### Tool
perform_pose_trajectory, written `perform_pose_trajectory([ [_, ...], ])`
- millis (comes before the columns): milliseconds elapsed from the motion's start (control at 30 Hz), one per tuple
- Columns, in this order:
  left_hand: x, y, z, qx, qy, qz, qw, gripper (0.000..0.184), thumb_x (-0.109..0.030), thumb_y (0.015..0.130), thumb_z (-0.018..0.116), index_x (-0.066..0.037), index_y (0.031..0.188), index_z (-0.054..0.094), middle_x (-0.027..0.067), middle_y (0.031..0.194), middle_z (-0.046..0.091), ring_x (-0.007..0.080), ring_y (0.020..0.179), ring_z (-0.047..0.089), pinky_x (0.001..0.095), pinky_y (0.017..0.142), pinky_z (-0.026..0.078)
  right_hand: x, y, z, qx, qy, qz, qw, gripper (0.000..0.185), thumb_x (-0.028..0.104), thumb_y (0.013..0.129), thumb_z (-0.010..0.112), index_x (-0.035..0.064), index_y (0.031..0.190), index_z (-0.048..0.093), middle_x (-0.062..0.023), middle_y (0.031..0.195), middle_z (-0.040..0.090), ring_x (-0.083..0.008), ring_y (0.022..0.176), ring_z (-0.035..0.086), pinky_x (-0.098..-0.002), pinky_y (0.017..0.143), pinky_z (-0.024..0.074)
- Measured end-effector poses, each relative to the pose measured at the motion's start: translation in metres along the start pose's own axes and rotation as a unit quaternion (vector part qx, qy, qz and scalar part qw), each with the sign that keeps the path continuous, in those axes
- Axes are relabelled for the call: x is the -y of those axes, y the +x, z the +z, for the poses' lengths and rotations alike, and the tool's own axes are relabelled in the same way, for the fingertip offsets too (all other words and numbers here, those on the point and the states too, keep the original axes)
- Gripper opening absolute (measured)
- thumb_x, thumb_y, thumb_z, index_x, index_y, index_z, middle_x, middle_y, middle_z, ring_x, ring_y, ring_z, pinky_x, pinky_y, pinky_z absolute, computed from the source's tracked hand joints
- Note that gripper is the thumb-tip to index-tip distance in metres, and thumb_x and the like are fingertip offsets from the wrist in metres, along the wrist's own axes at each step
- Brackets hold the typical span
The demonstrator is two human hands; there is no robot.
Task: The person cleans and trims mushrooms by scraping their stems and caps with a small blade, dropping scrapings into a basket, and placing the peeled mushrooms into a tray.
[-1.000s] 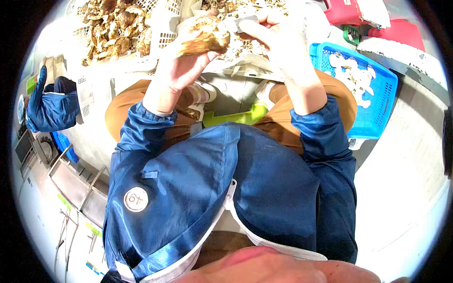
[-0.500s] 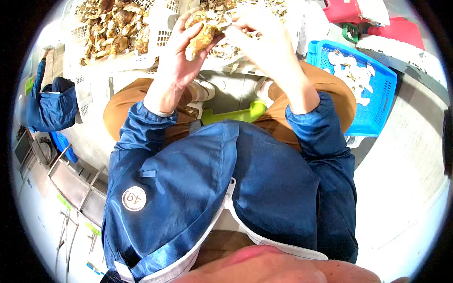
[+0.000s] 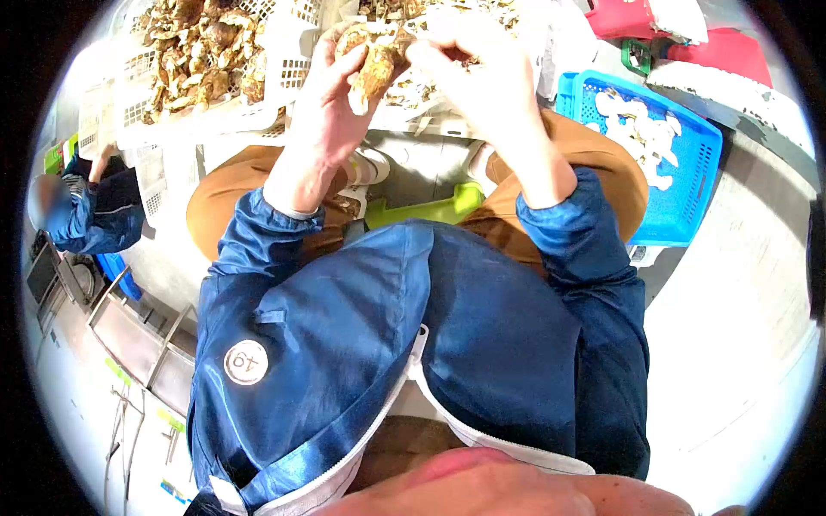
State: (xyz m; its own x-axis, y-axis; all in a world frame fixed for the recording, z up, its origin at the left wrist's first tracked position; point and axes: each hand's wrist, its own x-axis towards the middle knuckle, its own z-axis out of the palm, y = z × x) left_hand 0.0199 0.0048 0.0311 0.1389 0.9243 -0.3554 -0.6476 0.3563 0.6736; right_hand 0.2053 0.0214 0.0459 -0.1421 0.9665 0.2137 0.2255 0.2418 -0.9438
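My left hand [image 3: 329,112] is closed around a brown mushroom [image 3: 374,76] with a pale tip, its thumb pressed against the cap side. Close beside the mushroom's upper right, my right hand [image 3: 469,64] has its fingers pinched together. Whatever the right fingers hold is hidden. Beneath both hands, at the top of the head view, a white crate [image 3: 422,126] carries brown and pale mushroom scraps. To the left, many brown mushrooms [image 3: 215,39] lie in a white perforated basket [image 3: 297,73].
At the right stands a blue basket [image 3: 701,185] with white pieces [image 3: 641,129] in it. A green plastic object [image 3: 430,206] lies between my legs. Another person [image 3: 86,202] sits at the far left. Red containers [image 3: 727,60] are at the upper right, metal racks [image 3: 129,331] at the lower left.
The mushroom has turned slightly in my left hand, and a light, thin piece near my right fingertips no longer shows. The person at the left has shifted posture, with an arm now raised forward.
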Motion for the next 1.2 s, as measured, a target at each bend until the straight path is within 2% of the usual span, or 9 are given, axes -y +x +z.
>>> perform_pose_trajectory([
  [133,-0.003,-0.005,0.004,-0.003,0.013,-0.001,1.000,0.042,-0.010,0.094,0.056,-0.010,0.133,0.041,0.0113,0.127,0.056,0.0217,0.118,0.056,0.0367,0.102,0.046,0.015,0.004,-0.003,0.018,0.003,0.015,1.000,0.008,0.007,0.081,0.070,0.0005,0.083,0.065,-0.0127,0.101,0.063,-0.0181,0.073,0.063,-0.0284,0.065,0.0511],
  [233,0.003,-0.005,0.005,-0.011,0.031,0.030,0.999,0.042,-0.008,0.094,0.057,-0.010,0.132,0.042,0.0096,0.124,0.056,0.0196,0.116,0.056,0.0348,0.099,0.046,0.007,0.001,0.006,-0.022,-0.016,-0.040,0.999,0.008,0.007,0.082,0.069,0.0006,0.084,0.065,-0.0114,0.099,0.064,-0.0172,0.072,0.062,-0.0273,0.064,0.0500],
  [367,0.002,-0.006,0.009,-0.008,0.021,0.026,0.999,0.041,-0.007,0.093,0.059,-0.010,0.129,0.042,0.0077,0.121,0.056,0.0185,0.112,0.055,0.0345,0.097,0.047,-0.017,0.002,0.011,-0.066,-0.079,-0.170,0.980,0.010,0.010,0.080,0.070,0.0024,0.084,0.065,-0.0111,0.082,0.067,-0.0278,0.078,0.066,-0.0351,0.067,0.0534],
  [567,0.004,-0.004,0.002,0.005,0.011,0.018,1.000,0.041,-0.008,0.094,0.057,-0.008,0.131,0.040,0.0109,0.122,0.056,0.0214,0.113,0.057,0.0368,0.098,0.048,-0.010,-0.001,0.010,-0.069,-0.048,-0.104,0.991,0.008,0.009,0.080,0.070,0.0028,0.082,0.066,-0.0095,0.084,0.068,-0.0265,0.076,0.067,-0.0330,0.067,0.0539],
  [667,-0.002,-0.003,0.003,0.016,0.029,0.005,0.999,0.040,-0.008,0.095,0.054,-0.008,0.132,0.039,0.0130,0.125,0.055,0.0232,0.116,0.057,0.0393,0.100,0.048,-0.004,-0.003,0.002,-0.023,0.067,0.087,0.994,0.009,0.009,0.079,0.071,0.0025,0.083,0.066,-0.0087,0.084,0.068,-0.0249,0.076,0.067,-0.0308,0.069,0.0534],
  [867,-0.004,-0.003,-0.001,0.016,0.011,0.005,1.000,0.038,-0.007,0.096,0.052,-0.008,0.132,0.041,0.0132,0.127,0.055,0.0235,0.118,0.056,0.0385,0.102,0.047,-0.018,0.002,0.007,-0.025,0.011,-0.116,0.993,0.011,0.011,0.082,0.070,0.0013,0.085,0.067,-0.0073,0.089,0.070,-0.0159,0.079,0.067,-0.0284,0.071,0.0525],
  [967,-0.002,-0.003,0.001,0.006,0.016,0.003,1.000,0.039,-0.008,0.095,0.053,-0.008,0.132,0.041,0.0117,0.124,0.056,0.0229,0.116,0.057,0.0376,0.101,0.047,-0.013,0.002,0.006,-0.033,-0.006,-0.103,0.994,0.010,0.011,0.083,0.070,0.0012,0.084,0.067,-0.0080,0.086,0.070,-0.0137,0.078,0.067,-0.0287,0.071,0.0523],
  [1067,-0.003,-0.002,-0.001,0.013,0.022,-0.010,1.000,0.041,-0.008,0.095,0.055,-0.008,0.133,0.041,0.0102,0.122,0.056,0.0221,0.114,0.058,0.0366,0.100,0.048,-0.002,-0.002,0.000,0.005,0.082,0.071,0.994,0.010,0.011,0.083,0.070,0.0019,0.085,0.067,-0.0086,0.080,0.069,-0.0148,0.076,0.067,-0.0293,0.070,0.0522],
  [1200,-0.003,-0.001,-0.008,0.017,0.016,-0.020,1.000,0.042,-0.009,0.093,0.056,-0.008,0.133,0.041,0.0098,0.122,0.056,0.0217,0.114,0.058,0.0369,0.099,0.049,-0.008,-0.003,-0.003,0.015,0.063,0.063,0.996,0.010,0.011,0.085,0.070,0.0027,0.091,0.069,-0.0040,0.080,0.068,-0.0102,0.075,0.063,-0.0254,0.069,0.0506],
])
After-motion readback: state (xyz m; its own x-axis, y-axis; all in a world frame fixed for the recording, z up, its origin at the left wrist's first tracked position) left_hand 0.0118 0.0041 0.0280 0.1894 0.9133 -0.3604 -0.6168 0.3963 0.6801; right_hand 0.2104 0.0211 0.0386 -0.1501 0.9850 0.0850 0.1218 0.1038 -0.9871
